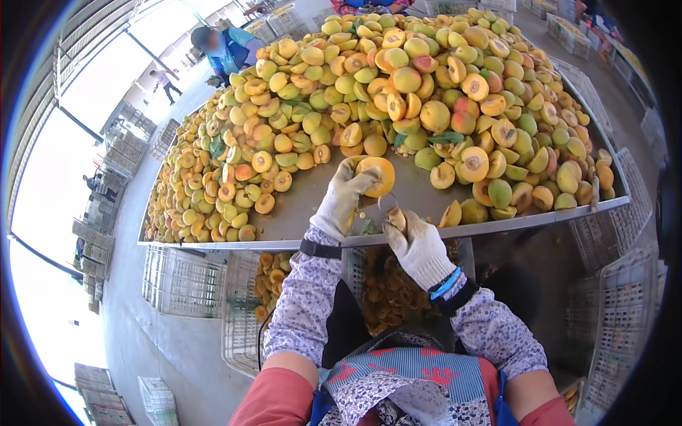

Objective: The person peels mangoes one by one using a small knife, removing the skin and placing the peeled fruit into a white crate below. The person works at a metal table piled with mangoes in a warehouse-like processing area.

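Note:
In a pale, stained work glove, my left hand [339, 198] grips a yellow peach half [384, 180] above the metal table [303, 221]. My right hand [419, 246], gloved too, is closed around the handle of a small pitting tool [395, 214]. Its thin curved metal blade points up towards the peach half, just below the fruit; whether they touch I cannot tell. A large heap of cut and whole peaches [330, 80] covers most of the table beyond my hands. Near the table's front edge, between my hands, lies a green leaf scrap [368, 226].
Below the table edge, a plastic crate [240, 319] holds peach halves [272, 277], and brown peach pieces [397, 293] lie before my lap. More crates [184, 282] stand left and right [618, 319]. A co-worker [229, 50] leans at the table's far left; another person's hands [373, 9] show at the far side.

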Demonstrator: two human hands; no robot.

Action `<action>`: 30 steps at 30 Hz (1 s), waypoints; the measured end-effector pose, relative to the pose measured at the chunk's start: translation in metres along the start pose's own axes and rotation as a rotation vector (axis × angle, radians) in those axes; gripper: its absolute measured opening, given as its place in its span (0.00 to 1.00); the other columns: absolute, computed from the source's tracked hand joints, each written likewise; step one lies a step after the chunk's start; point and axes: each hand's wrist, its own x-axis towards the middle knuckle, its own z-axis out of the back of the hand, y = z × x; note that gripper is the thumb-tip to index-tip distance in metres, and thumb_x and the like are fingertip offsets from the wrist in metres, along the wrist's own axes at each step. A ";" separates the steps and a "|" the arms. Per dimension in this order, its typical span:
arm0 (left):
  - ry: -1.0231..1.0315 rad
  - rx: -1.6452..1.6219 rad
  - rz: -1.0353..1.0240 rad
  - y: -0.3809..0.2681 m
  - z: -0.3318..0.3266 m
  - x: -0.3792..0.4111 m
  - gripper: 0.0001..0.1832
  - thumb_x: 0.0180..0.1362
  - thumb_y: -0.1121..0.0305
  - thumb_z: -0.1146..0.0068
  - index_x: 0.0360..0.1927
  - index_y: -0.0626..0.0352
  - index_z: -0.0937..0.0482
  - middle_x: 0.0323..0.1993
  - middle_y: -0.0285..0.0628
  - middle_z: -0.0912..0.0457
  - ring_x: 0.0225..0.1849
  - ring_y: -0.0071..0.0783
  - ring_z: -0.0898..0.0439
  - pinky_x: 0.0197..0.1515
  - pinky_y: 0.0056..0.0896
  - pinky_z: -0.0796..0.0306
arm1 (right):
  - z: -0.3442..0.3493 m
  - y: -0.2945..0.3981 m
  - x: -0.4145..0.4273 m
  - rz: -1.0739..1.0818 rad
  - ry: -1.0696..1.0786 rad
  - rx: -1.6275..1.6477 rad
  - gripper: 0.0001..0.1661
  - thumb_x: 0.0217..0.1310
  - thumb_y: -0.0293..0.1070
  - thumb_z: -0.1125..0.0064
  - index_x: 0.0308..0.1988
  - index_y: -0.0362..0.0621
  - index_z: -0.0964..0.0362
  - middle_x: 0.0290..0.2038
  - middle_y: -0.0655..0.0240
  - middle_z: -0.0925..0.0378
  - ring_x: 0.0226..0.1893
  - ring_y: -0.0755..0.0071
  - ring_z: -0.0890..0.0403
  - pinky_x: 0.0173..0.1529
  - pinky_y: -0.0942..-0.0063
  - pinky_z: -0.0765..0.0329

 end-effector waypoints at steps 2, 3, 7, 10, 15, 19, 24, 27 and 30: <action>-0.002 -0.195 -0.080 0.018 -0.002 -0.012 0.21 0.68 0.61 0.38 0.58 0.59 0.28 0.49 0.42 0.20 0.48 0.31 0.18 0.50 0.35 0.21 | 0.000 0.007 0.004 -0.075 -0.028 0.010 0.18 0.69 0.43 0.42 0.44 0.38 0.26 0.31 0.45 0.20 0.38 0.34 0.18 0.40 0.53 0.22; -0.004 -0.291 -0.120 0.022 -0.005 -0.018 0.21 0.69 0.60 0.38 0.58 0.59 0.28 0.48 0.42 0.20 0.48 0.31 0.18 0.50 0.35 0.22 | -0.002 0.006 0.005 -0.082 -0.022 0.030 0.17 0.69 0.43 0.42 0.44 0.38 0.26 0.31 0.45 0.20 0.38 0.34 0.17 0.40 0.53 0.22; -0.108 -0.441 -0.103 0.034 -0.013 -0.019 0.22 0.74 0.51 0.48 0.57 0.60 0.27 0.45 0.43 0.21 0.46 0.32 0.19 0.49 0.36 0.23 | -0.009 0.002 0.007 -0.072 -0.004 0.085 0.18 0.70 0.44 0.43 0.43 0.38 0.25 0.31 0.45 0.19 0.37 0.34 0.17 0.39 0.52 0.22; -0.023 -0.447 -0.096 0.037 -0.014 -0.021 0.29 0.75 0.44 0.54 0.61 0.61 0.27 0.50 0.43 0.22 0.48 0.32 0.19 0.52 0.35 0.22 | -0.014 -0.005 0.006 -0.038 -0.012 0.069 0.20 0.71 0.48 0.44 0.42 0.39 0.25 0.30 0.43 0.19 0.35 0.33 0.18 0.38 0.49 0.22; 0.060 -0.512 -0.122 0.030 -0.028 -0.029 0.31 0.75 0.42 0.56 0.63 0.62 0.28 0.53 0.44 0.22 0.48 0.37 0.18 0.52 0.38 0.21 | -0.012 -0.003 0.010 -0.063 -0.007 0.081 0.21 0.71 0.48 0.44 0.42 0.38 0.26 0.31 0.43 0.19 0.36 0.33 0.18 0.38 0.49 0.22; 0.017 -0.511 -0.085 0.026 -0.026 -0.030 0.31 0.76 0.44 0.57 0.63 0.63 0.28 0.53 0.46 0.21 0.49 0.42 0.18 0.52 0.43 0.20 | -0.012 0.001 0.008 -0.078 0.033 -0.002 0.15 0.69 0.40 0.42 0.43 0.38 0.27 0.30 0.46 0.19 0.37 0.34 0.18 0.38 0.51 0.22; 0.035 -0.539 -0.054 0.029 -0.025 -0.030 0.30 0.76 0.46 0.56 0.62 0.64 0.28 0.51 0.47 0.21 0.48 0.44 0.17 0.53 0.46 0.19 | -0.010 0.000 0.004 -0.067 0.053 -0.062 0.13 0.69 0.39 0.42 0.43 0.40 0.27 0.31 0.46 0.20 0.37 0.34 0.19 0.39 0.49 0.23; 0.014 -0.552 -0.067 0.031 -0.029 -0.032 0.29 0.76 0.46 0.56 0.62 0.64 0.28 0.50 0.47 0.20 0.48 0.44 0.17 0.53 0.45 0.19 | -0.009 0.003 0.003 -0.076 0.051 -0.056 0.14 0.69 0.40 0.42 0.43 0.40 0.27 0.32 0.46 0.20 0.38 0.34 0.19 0.39 0.49 0.23; -0.024 -0.577 -0.072 0.031 -0.035 -0.034 0.28 0.76 0.47 0.56 0.61 0.63 0.28 0.50 0.48 0.20 0.48 0.45 0.17 0.53 0.45 0.19 | -0.009 0.002 0.001 -0.090 0.040 -0.037 0.14 0.69 0.40 0.42 0.43 0.40 0.28 0.33 0.45 0.20 0.38 0.33 0.19 0.39 0.49 0.23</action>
